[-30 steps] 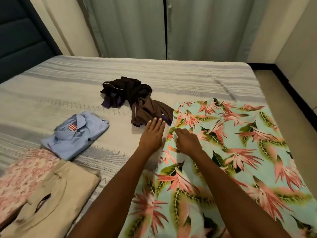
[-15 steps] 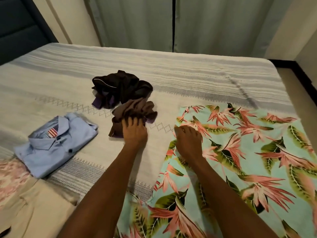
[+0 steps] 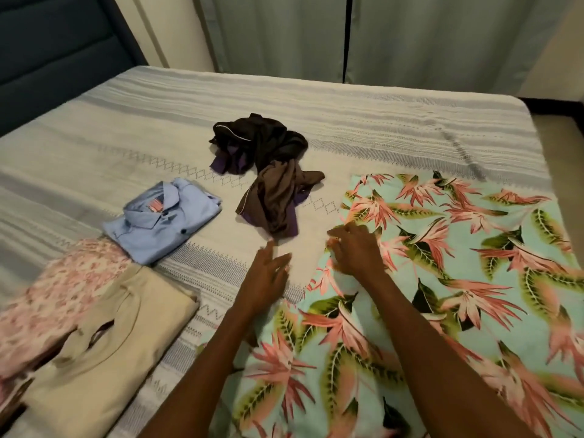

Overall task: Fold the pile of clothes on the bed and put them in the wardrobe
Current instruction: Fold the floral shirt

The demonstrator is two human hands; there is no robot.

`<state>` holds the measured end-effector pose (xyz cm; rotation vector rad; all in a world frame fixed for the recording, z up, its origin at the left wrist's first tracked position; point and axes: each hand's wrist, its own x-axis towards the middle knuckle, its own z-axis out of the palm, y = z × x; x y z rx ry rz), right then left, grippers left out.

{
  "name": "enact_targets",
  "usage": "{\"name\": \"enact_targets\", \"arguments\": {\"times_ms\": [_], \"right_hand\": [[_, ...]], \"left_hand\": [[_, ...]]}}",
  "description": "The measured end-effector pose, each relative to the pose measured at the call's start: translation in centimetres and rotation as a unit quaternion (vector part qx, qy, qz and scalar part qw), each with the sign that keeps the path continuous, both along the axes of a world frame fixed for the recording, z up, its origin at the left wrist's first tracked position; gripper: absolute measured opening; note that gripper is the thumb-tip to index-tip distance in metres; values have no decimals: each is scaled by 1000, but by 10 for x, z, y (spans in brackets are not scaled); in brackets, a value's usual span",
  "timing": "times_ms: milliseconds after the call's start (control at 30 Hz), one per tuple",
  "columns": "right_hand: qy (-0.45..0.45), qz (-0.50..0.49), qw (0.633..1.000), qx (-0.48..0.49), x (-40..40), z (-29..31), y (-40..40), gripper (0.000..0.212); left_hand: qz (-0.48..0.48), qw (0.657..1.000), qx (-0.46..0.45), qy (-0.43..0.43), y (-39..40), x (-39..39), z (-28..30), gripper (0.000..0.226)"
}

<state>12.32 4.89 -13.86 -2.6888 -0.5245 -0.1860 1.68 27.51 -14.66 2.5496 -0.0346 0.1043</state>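
- Teal floral cloth (image 3: 458, 279) w/ pink leaves lies spread flat over the right side of the bed (image 3: 347, 121), reaching down to the near edge of my head view.
- My right hand (image 3: 355, 251) sits on the cloth's left edge, fingers curled and pinching the fabric there.
- My left hand (image 3: 268, 276) hovers just left of that edge over bare bedspread, fingers straight and spread, holding nothing; apart from the right hand.
- Brown garment (image 3: 278, 200) lies crumpled just beyond the left hand, not touching it; some purple shows at its lower edge.
- Dark brown/black garment (image 3: 259, 140) w/ purple bits is bunched up behind it, the two touching.
- Blue collared shirt (image 3: 158, 219), folded, mid-left on the bed.
- Beige folded top (image 3: 110, 358) at near left, partly overlapping a pink-patterned folded item (image 3: 57, 286).
- Grey-green curtain (image 3: 410, 36) hangs beyond the bed; dark padded headboard (image 3: 47, 52) at top left.
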Motion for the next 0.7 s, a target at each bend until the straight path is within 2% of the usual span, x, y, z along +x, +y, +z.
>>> {"name": "enact_targets", "arguments": {"times_ms": [100, 233, 333, 433, 567, 633, 700], "right_hand": [[30, 73, 997, -7, -45, 10, 24, 30], [158, 154, 975, -24, -101, 19, 67, 46], [193, 124, 969, -89, -129, 27, 93, 52], [204, 86, 968, -116, -149, 37, 108, 45], [204, 50, 975, -67, -164, 59, 107, 32], [190, 42, 981, -25, -168, 73, 95, 33], [185, 49, 981, 18, -172, 82, 77, 35]], "left_hand": [[50, 998, 42, 22, 22, -46, -3, 53], [179, 977, 73, 88, 46, -110, 3, 66], [275, 948, 52, 154, 48, -150, 15, 71], [291, 930, 57, 217, 53, -176, 17, 67], [297, 932, -41, 204, 49, -192, 24, 46], [303, 928, -154, 151, 34, -200, 38, 28], [297, 917, -251, 87, 16, -209, 52, 26]]}}
